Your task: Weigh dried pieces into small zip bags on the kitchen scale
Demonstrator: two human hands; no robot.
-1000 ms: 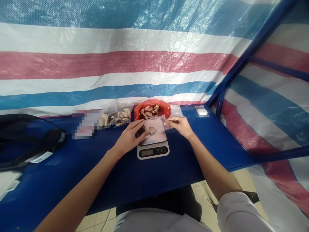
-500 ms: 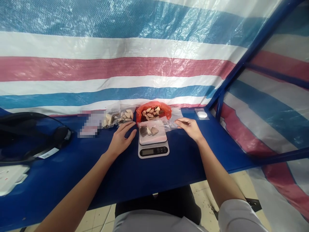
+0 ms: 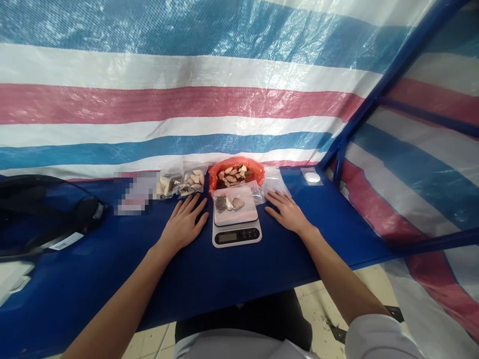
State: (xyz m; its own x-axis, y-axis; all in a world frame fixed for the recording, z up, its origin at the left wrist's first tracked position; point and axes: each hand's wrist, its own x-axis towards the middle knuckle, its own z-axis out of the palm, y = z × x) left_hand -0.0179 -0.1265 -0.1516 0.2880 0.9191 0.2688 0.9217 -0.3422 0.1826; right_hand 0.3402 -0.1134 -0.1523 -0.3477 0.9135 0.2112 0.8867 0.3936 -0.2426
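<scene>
Blue table [image 3: 209,279], left fingers [image 3: 200,207] spread on it, holding nothing, right fingers [image 3: 276,200] likewise, at clear bag [image 3: 276,180]

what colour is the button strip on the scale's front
The button strip is black, best seen in the head view.

Clear bag [image 3: 235,202], seemingly flat, atop scale [image 3: 237,235]

I watched the left hand [image 3: 181,224] rest palm down, fingers [image 3: 181,205] fanned forward, thumb stretched inward. The right hand [image 3: 287,212] lay palm down too, its fingers slanting forward and inward. The left forearm [image 3: 125,296] and right forearm [image 3: 342,279], both bare, converged toward the front.
</scene>
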